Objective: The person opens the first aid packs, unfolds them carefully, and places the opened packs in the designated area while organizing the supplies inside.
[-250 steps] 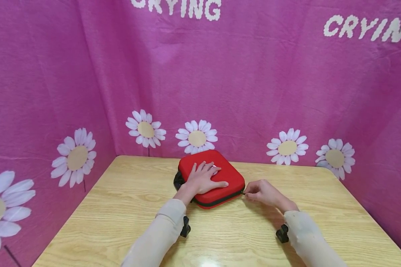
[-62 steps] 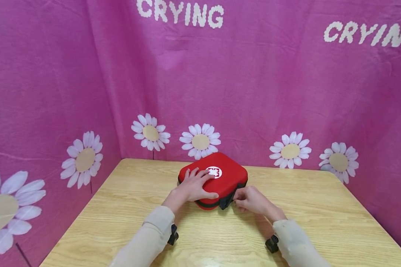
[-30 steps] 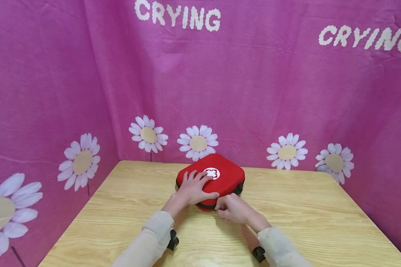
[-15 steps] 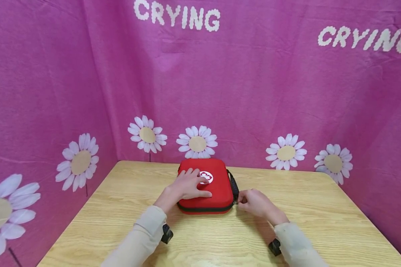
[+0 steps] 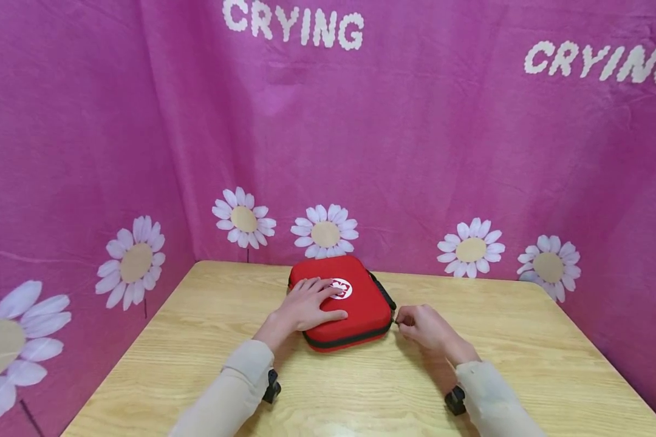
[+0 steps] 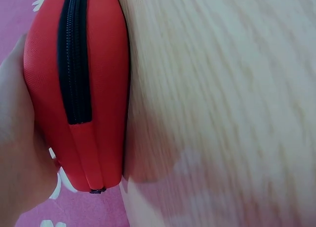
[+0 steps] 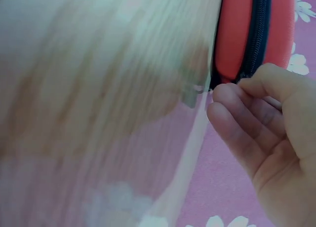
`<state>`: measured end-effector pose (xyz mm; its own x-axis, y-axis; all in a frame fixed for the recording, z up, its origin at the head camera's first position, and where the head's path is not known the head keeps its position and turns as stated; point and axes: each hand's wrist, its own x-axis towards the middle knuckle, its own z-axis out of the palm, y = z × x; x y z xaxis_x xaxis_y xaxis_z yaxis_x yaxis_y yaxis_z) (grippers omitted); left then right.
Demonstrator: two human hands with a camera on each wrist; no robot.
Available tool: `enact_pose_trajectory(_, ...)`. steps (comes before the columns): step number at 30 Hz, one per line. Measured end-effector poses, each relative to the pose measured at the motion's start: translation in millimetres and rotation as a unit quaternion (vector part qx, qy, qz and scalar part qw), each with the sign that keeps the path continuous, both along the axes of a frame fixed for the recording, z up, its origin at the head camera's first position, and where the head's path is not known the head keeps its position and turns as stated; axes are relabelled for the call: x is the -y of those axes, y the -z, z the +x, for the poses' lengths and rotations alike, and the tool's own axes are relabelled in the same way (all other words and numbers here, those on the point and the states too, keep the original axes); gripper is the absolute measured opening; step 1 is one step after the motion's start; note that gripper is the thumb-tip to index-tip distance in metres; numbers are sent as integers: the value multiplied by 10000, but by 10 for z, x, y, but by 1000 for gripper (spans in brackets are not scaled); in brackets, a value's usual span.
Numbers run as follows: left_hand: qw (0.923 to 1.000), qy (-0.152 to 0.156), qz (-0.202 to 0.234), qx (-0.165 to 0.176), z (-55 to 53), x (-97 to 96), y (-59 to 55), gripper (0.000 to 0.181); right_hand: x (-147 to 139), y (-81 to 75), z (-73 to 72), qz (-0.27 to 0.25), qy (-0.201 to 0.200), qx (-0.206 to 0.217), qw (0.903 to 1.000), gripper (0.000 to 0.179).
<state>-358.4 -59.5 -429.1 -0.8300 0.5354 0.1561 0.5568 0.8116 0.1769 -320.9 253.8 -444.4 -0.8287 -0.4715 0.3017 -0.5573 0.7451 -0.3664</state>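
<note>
A red zippered first-aid case [image 5: 369,297] with a white round emblem [image 5: 341,289] lies flat on the table, turned slightly. My left hand [image 5: 303,306] rests on its top with fingers spread, thumb toward the near edge. At the case's right front corner, the thumb and forefinger of my right hand [image 5: 429,329] pinch a small zipper pull [image 5: 396,321]. A black carry handle [image 5: 382,290] sits on the right side. In the left wrist view the black zipper [image 6: 74,54] runs along the side with its teeth meshed; the right wrist view shows meshed zipper teeth [image 7: 257,39] above my fingertips.
The light wooden table [image 5: 328,394] reaches back to a pink cloth [image 5: 393,152] printed with daisies and white letters, which also hangs at both sides. Small black cameras are strapped to my left wrist [image 5: 271,386] and right wrist [image 5: 455,400].
The case has turned counterclockwise, its handle going from the left past the front to the right side. My right hand went leftward along the front, then back to the right corner.
</note>
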Motion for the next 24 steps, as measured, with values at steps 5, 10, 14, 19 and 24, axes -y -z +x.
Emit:
enact_pose_trajectory(5, 9999, -122, 45, 5, 30, -48, 18, 75, 6, -28, 44, -49, -262, 263, 9993, 12)
enact_pose_trajectory(10, 9997, -202, 103, -85, 48, -57, 22, 72, 56, -63, 97, -171, -528, 680, 9961, 12)
enact_pose_trajectory(14, 9994, -291, 68, -163, 54, -78, 18, 70, 120, -90, 128, -247, -609, 1014, 9927, 12)
enact_pose_trajectory(19, 9983, -485, 122, -307, 87, -194, 26, 67, 370, -81, 185, -268, -964, 1392, 9852, 11)
enact_pose_trajectory(24, 9962, -782, 66, -384, 118, -297, 54, 67, 640, -74, 252, -263, -1262, 1560, 9793, 12)
